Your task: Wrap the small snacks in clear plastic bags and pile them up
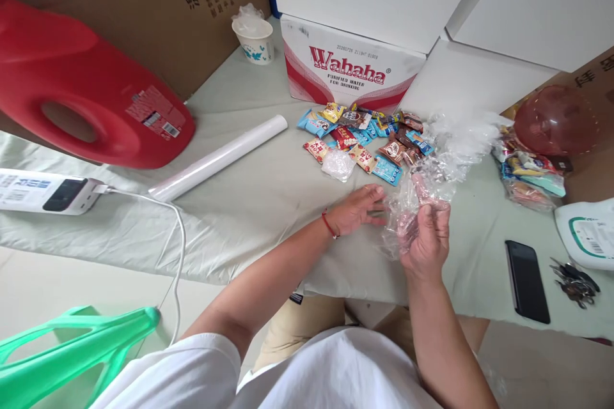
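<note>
My right hand (426, 239) is closed on a crumpled clear plastic bag (396, 220), and the film covers part of its fingers. To its left, my left hand (359, 208) has its fingers apart and holds nothing; its fingertips are close to the bag's edge. Beyond both hands lies a loose pile of small wrapped snacks, among them a blue packet (387, 170), a red packet (343, 137) and a brown packet (392, 151). A crumpled clear wrapper (338, 165) rests at the pile's near edge. More clear plastic bags (455, 140) are heaped right of the snacks.
At the left are a red jug (144, 102), a white roll (220, 156) and a power strip (71, 192) with a cable. Behind stand a paper cup (256, 48) and a Wahaha box (355, 70). A phone (527, 281), keys (578, 284) and bagged snacks (535, 176) lie right.
</note>
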The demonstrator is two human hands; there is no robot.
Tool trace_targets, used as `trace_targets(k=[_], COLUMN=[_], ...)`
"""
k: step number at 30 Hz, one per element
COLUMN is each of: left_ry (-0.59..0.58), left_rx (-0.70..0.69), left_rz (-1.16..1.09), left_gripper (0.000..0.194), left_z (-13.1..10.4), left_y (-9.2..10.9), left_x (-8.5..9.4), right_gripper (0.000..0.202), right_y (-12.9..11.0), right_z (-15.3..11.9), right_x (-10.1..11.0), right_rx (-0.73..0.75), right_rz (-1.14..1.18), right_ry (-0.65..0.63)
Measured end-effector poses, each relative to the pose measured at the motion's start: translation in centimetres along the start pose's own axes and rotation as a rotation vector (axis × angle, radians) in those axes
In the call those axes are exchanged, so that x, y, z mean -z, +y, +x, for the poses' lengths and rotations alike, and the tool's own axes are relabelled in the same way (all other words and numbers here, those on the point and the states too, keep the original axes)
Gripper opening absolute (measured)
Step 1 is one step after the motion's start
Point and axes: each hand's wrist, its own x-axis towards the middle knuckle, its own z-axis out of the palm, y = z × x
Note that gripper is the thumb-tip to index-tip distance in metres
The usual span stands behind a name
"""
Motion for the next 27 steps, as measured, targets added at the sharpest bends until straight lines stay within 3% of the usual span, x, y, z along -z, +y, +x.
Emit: trace_targets(k=[2, 4, 8, 14, 18, 20, 23, 27], left_ry=[-0.139, -0.192, -0.052, 0.076, 0.111, 0.092, 0.079, 0.153], left_rx=[0.084, 0.093, -0.057, -0.205, -0.285, -0.277, -0.263, -0.322], left_rz=[-0.041, -0.066, -0.134, -0.149, -0.088, -0.041, 0.043, 0.158], left_gripper=[0.065, 0.062, 0.053, 0.052, 0.052, 0.053, 0.058, 0.062], left_z=[-0.1, 0.0, 0.7, 1.0, 0.7, 0.5, 0.2, -0.2], left_y=[-0.2, -0.4, -0.3, 0.4, 0.5, 0.5, 0.4, 0.6], left_x=[0.1, 0.1, 0.2, 0.0, -0.5, -0.7, -0.8, -0.8], right_gripper=[0.027, 0.031, 0.034, 0.045, 0.045, 0.056, 0.068, 0.058], right_y=[0.3, 0.6, 1.0, 1.9, 1.7, 1.6, 1.7, 1.5], right_z=[-0.1, 0.0, 1.0, 2.9, 2.9, 2.7, 2.7, 3.3], right_x=[-0.7, -1.2, -0.3, 4.8, 6.4, 6.1, 5.0, 5.3], right_rx=[-0.025, -0.041, -0.042, -0.089, 0.093, 0.035, -0.184, -0.198], right_rz=[0.028, 0.053, 0.082, -0.196, -0.453, -0.471, -0.463, -0.432], right_ry=[-0.038, -0.044, 0.071, 0.184, 0.385, 0.305, 0.1, 0.104])
